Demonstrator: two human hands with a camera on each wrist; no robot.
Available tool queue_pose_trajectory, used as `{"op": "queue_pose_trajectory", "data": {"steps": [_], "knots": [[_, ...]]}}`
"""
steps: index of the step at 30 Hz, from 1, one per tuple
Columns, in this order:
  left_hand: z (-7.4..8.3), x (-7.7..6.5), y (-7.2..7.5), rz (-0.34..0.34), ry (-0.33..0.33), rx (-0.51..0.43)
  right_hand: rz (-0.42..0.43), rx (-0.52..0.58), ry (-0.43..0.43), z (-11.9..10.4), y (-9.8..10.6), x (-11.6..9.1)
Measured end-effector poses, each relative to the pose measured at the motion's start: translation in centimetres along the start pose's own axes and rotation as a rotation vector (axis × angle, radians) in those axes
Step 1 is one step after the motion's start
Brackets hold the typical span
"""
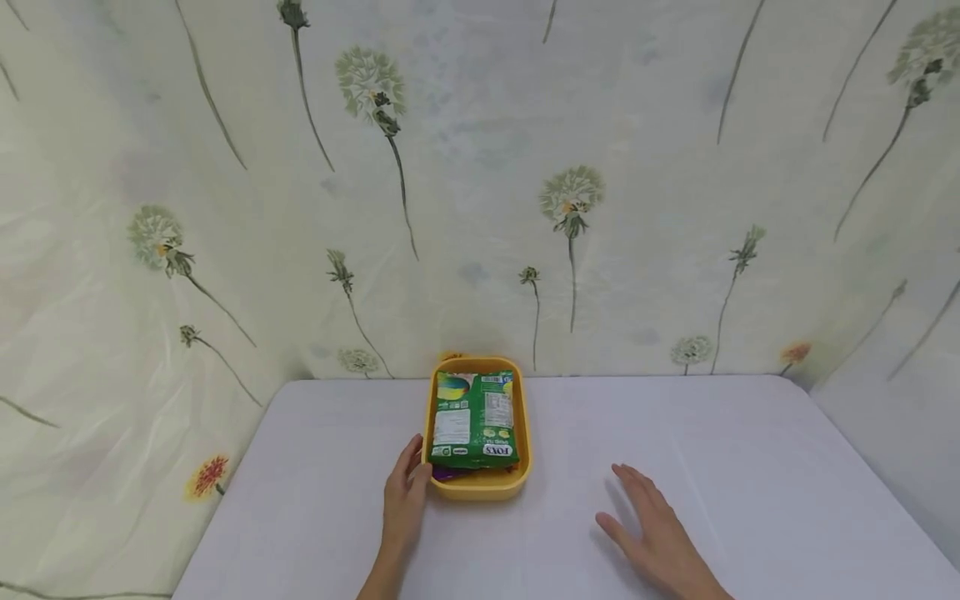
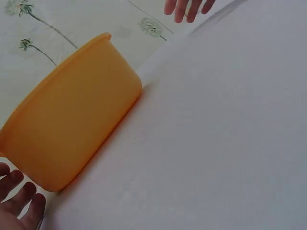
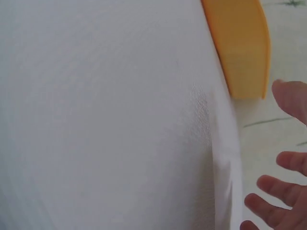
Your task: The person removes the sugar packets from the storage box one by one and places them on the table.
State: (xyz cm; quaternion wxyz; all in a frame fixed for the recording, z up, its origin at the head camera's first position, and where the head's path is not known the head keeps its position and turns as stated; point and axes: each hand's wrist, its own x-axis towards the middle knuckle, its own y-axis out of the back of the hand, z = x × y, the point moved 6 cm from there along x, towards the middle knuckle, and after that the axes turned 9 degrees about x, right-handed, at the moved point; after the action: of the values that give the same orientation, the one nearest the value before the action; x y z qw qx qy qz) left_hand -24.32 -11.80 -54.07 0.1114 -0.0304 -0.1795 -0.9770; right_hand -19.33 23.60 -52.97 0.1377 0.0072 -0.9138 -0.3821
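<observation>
Yellow tub (image 1: 480,492) stands beside the relaxed left grip (image 1: 405,498); right grip (image 1: 657,533) spread wide, both empty.

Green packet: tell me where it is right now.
In the head view, below the picture's middle, the green packet lies inside the yellow bin, near the far edge of the table; the left hand is at the bin's left side.

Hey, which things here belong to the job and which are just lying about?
Part of the job, it seems:
- yellow container
- green packet inside it
- purple item beneath the packet, mostly hidden
- left hand beside the container
- right hand, apart from it

Just surroundings:
- white tabletop
- dandelion-print backdrop
</observation>
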Motion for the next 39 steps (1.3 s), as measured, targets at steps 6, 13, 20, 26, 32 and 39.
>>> {"op": "queue_pose_trajectory", "data": {"steps": [6,13,20,26,32,39], "knots": [[0.0,0.8,-1.0,0.039,0.047,-0.068,0.035,0.062,0.018,-0.2,0.2,0.6],[-0.8,2.2,-1.0,-0.025,0.048,-0.156,-0.014,0.144,-0.052,-0.3,-0.5,1.0],[1.4,1.9,0.1,-0.116,0.043,-0.186,-0.014,0.155,-0.019,-1.2,-1.6,1.3],[-0.7,2.9,-0.8,-0.077,0.016,-0.188,0.015,0.171,0.022,-2.1,-1.5,2.3],[-0.7,2.8,-1.1,-0.05,-0.021,-0.161,-0.018,0.207,-0.004,-2.8,-1.4,3.5],[-1.1,2.6,-0.4,-0.057,-0.014,-0.114,-0.027,0.289,0.004,-4.0,-2.3,4.2]]}}
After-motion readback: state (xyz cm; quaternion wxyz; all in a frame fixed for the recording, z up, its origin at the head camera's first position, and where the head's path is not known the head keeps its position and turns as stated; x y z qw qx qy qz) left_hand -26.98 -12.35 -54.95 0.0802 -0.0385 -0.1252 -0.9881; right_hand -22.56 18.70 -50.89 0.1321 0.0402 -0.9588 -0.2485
